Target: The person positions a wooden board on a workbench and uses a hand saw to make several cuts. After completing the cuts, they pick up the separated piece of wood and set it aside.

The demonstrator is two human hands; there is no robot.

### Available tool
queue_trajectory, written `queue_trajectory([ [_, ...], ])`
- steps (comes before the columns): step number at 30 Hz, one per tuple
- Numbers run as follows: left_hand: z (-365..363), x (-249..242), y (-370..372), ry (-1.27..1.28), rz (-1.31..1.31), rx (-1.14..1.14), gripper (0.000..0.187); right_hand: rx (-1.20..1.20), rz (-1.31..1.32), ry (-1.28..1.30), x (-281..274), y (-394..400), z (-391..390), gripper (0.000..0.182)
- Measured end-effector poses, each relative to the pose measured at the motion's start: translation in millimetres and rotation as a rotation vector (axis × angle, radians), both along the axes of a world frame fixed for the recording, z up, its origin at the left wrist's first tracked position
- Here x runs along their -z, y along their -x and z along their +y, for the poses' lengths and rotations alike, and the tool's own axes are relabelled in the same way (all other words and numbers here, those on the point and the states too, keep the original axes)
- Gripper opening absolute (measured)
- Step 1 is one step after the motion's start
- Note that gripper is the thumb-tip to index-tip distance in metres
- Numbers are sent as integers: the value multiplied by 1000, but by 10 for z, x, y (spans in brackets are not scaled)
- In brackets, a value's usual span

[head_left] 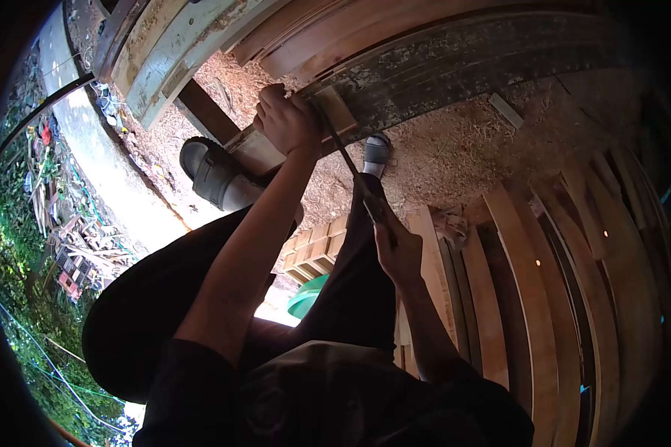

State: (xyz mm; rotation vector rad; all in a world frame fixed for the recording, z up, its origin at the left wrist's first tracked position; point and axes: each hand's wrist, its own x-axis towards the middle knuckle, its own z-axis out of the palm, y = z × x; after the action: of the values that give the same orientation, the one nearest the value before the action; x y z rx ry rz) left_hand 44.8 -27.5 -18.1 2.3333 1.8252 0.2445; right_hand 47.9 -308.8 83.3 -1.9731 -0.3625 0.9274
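Note:
My left hand [287, 123] is closed over a wooden board [256, 152] lying at the edge of a dark, worn plank bench [425, 78]. My right hand [399, 249] grips the handle of a handsaw [348, 160], its long dark blade seen almost edge-on. The blade runs away from me, its far end beside my left hand. A lighter piece of wood [335, 109] shows just right of the blade on the bench. Whether the saw teeth are inside the wood is too dark to make out.
Long boards [525, 276] stand in a row at the right. Weathered planks [183, 45] lie at the upper left. My sandalled foot [209, 175] is beside the bench, on shavings [455, 160]. A green round object [306, 296] and stacked wood blocks [317, 249] lie below.

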Motion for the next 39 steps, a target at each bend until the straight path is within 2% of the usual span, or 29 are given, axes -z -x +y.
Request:
queue_trajectory([
  [3, -46, 31, 31, -11, -11, 14, 23, 28, -13, -61, 220, -115, 378, 44],
  [5, -50, 71, 69, -24, -19, 15, 23, -128, 112, 108, 127, -364, 841, 49],
  [7, -40, 31, 51, -36, -3, -10, 23, -110, 143, 101, 64, -291, 636, 51],
  [9, -51, -6, 10, -12, 0, -17, 23, -102, 117, 201, -60, -114, 42, 49],
  [10, -48, 21, 8, -35, -21, -3, 23, -31, 112, 72, -132, -107, -102, 49],
  [11, -60, 41, 32, -58, -36, 8, 23, -35, 115, 71, -55, -100, -122, 49],
  [14, -50, 116, 83, -90, -1, 21, 23, -103, 87, 86, 261, -225, 413, 46],
  [17, -47, 74, 60, -66, 4, -4, 23, -75, 195, 66, 205, -370, 819, 44],
  [20, -132, 69, 72, -70, -9, 31, 23, -35, 10, 17, 189, -19, 68, 44],
  [22, -133, 53, 55, -52, -31, 42, 23, -32, -82, -6, 146, -26, -61, 44],
  [24, -159, 37, 49, -48, -50, 55, 23, -23, -39, -23, 214, -50, -23, 46],
  [27, -113, 84, 68, -53, -6, 54, 24, -100, 68, 66, 251, -311, 800, 48],
  [28, -127, 93, 104, -78, 22, 40, 25, -38, 226, 20, 240, -372, 862, 46],
  [29, -127, 104, 100, -101, 41, 32, 26, -36, 228, 25, 266, -288, 729, 46],
  [31, -148, 70, 93, -80, 48, 39, 27, -11, -7, 9, 371, 38, 208, 44],
  [32, -126, 67, 73, -69, 53, 40, 27, 77, -103, -189, 433, 149, -23, 45],
  [33, -125, 66, 70, -69, 53, 41, 27, 78, -103, -189, 357, 77, -59, 45],
  [35, -173, 67, 68, -70, 47, 42, 28, -68, 143, 113, 81, -150, -24, 47],
  [37, -138, 114, 84, -93, 41, 59, 28, -110, 188, 130, 197, -319, 453, 48],
  [39, -125, 159, 118, -108, 46, 71, 28, -158, 245, 154, 281, -298, 529, 49],
])
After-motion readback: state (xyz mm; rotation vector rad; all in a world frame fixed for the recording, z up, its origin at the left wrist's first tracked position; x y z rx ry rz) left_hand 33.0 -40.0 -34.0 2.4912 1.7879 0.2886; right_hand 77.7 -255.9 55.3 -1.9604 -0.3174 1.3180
